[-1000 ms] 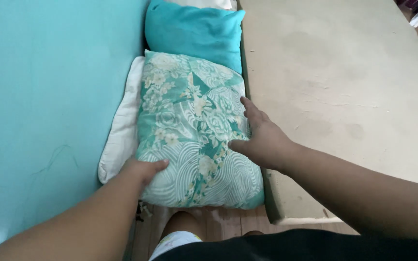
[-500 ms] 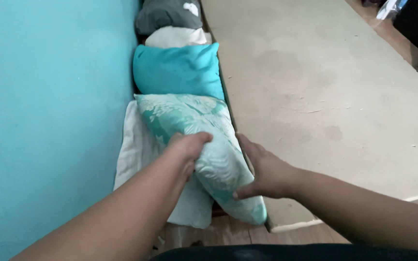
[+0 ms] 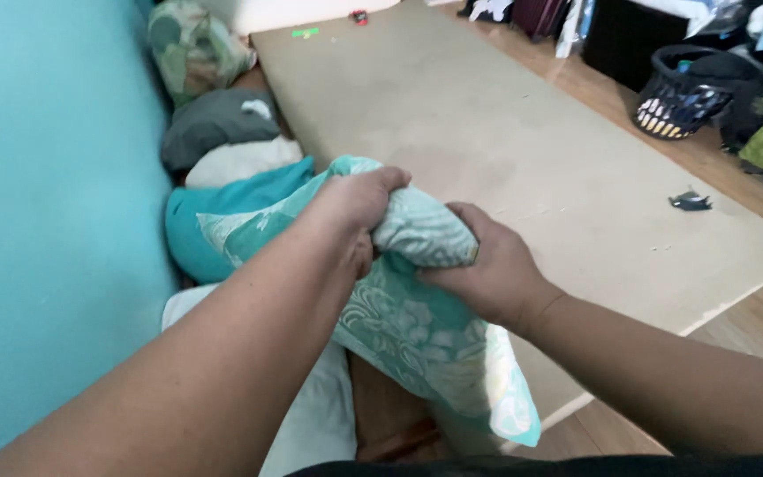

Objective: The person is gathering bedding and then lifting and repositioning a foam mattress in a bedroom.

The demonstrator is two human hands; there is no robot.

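Gripping floral pillow (image 3: 399, 327) with both hands, lifted off white pillow (image 3: 311, 424) beside teal wall (image 3: 46, 221). Left hand (image 3: 359, 208) clamped on top edge, right hand (image 3: 487, 274) clamped on bunched fabric just beside it. Teal pillow (image 3: 196, 221) behind, then white and grey pillows (image 3: 214, 124). Tan mattress (image 3: 487, 132) at right, black basket (image 3: 686, 93) beyond on floor.

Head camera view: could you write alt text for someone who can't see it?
Two bare hands, left and right, grip a teal floral pillow lifted off the floor. More pillows line a teal wall at left; a beige mat lies at right.
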